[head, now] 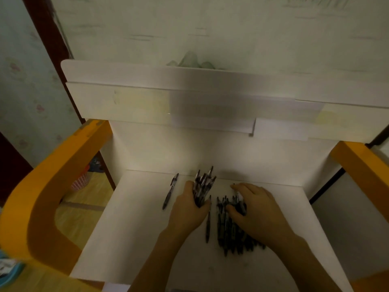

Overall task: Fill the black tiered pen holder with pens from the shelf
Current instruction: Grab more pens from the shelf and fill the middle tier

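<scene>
Two hands gather black pens on a white shelf.

The left hand (189, 207) grips a bundle of pens (203, 186); the right hand (254, 209) curls over a pile of pens (231, 234) lying on the shelf (130, 228). A single pen (170, 191) lies apart, left.

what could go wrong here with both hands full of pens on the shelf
The left hand grips a splayed bundle of pens; some may slip out when lifted. The right hand rests on a loose pile that could scatter. One stray pen lies apart on the white shelf and may be missed.
</scene>
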`<action>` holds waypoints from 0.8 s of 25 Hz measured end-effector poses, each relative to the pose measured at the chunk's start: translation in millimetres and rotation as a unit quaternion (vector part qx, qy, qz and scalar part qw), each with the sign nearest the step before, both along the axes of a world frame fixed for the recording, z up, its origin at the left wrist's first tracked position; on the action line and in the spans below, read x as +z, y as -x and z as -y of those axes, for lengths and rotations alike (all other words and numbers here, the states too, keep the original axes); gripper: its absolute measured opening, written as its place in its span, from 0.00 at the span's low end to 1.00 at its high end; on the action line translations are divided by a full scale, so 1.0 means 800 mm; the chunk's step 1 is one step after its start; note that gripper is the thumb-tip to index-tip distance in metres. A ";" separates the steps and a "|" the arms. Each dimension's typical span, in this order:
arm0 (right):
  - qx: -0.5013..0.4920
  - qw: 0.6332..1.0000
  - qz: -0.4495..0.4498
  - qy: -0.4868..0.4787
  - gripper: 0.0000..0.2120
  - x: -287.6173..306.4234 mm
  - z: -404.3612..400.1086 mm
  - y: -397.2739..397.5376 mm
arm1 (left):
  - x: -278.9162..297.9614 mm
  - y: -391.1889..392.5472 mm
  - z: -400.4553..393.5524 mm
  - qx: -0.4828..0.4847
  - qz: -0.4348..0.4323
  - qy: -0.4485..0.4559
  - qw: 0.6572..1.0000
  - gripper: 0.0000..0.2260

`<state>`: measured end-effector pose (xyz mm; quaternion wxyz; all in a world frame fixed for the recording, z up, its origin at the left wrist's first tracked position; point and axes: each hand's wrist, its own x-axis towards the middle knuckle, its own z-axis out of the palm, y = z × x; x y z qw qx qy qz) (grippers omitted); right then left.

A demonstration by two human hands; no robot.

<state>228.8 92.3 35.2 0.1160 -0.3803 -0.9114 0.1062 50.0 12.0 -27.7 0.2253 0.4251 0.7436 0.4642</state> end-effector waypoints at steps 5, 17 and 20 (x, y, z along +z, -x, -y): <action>-0.036 0.999 -0.014 -0.030 0.26 0.022 0.010 -0.013 | 0.025 -0.004 -0.006 -0.064 0.060 -0.013 0.996 0.12; -0.180 0.972 -0.056 -0.140 0.30 0.110 0.015 -0.158 | 0.156 -0.123 -0.064 -0.249 0.012 -0.087 0.964 0.09; -0.208 0.959 -0.083 -0.172 0.30 0.136 0.022 -0.235 | 0.193 -0.196 -0.081 -0.295 -0.024 -0.087 0.951 0.05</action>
